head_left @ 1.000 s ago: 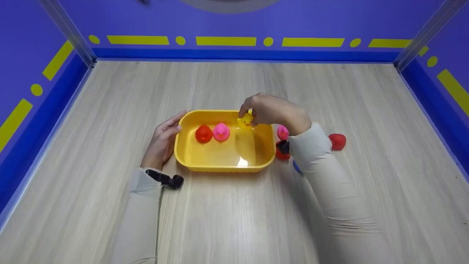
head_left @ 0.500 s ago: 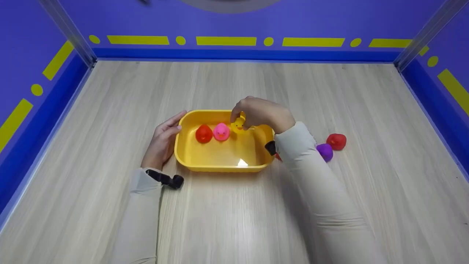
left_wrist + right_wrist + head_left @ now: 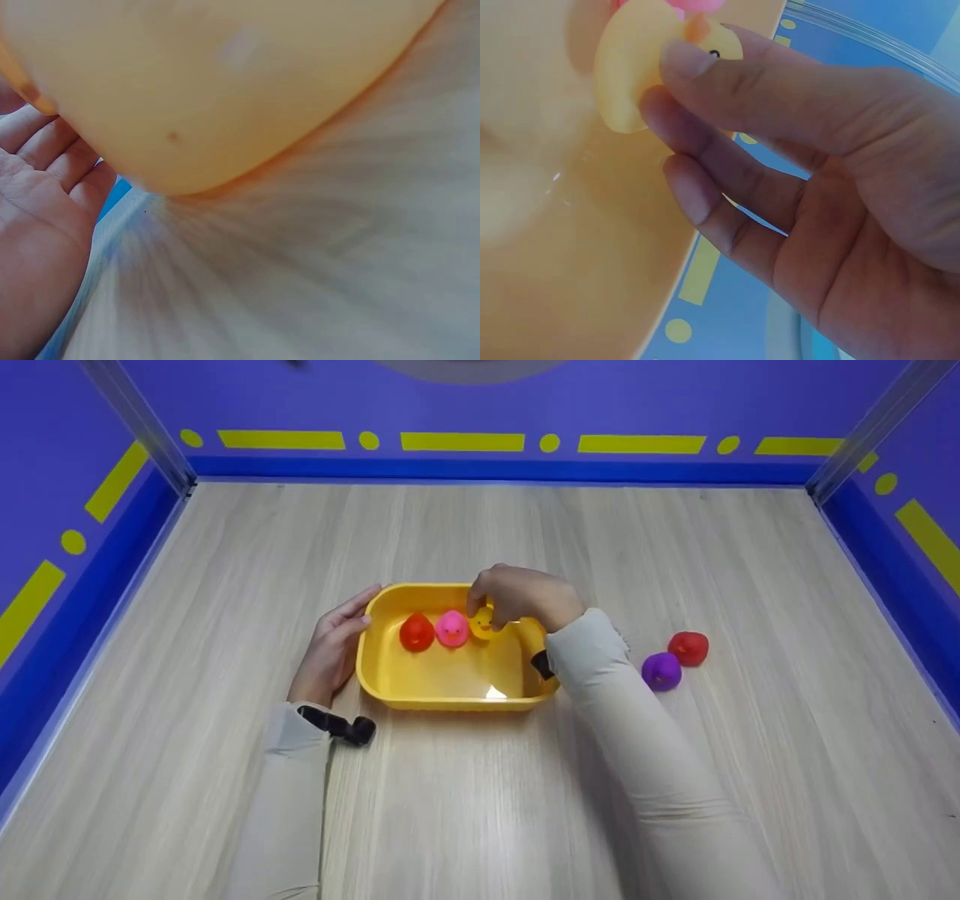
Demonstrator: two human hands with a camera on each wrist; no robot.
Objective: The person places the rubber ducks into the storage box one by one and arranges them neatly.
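Observation:
My right hand (image 3: pixel 525 596) pinches a yellow rubber duck (image 3: pixel 484 621) between thumb and fingers, inside the yellow plastic tub (image 3: pixel 450 704). In the right wrist view the thumb lies across the front of the duck (image 3: pixel 626 75), near its orange beak. To its left, a pink rubber duck (image 3: pixel 452 628) and a red rubber duck (image 3: pixel 417 632) sit side by side in the tub. My left hand (image 3: pixel 330 641) rests against the tub's left end, with its fingers extended along the outside wall. The left wrist view shows its palm (image 3: pixel 37 225) beside the tub's outer wall (image 3: pixel 225 97).
A purple duck (image 3: pixel 661 671) and another red duck (image 3: pixel 688 649) stand on the wooden table (image 3: pixel 442 802) to the right of my right forearm. Blue-purple panels (image 3: pixel 480 409) with yellow marks enclose the table at the back and sides.
My right hand has moved left and lower with the yellow duck, up beside the pink one. The forearm now covers toys right of the tub and uncovers the purple duck. My left hand stays still.

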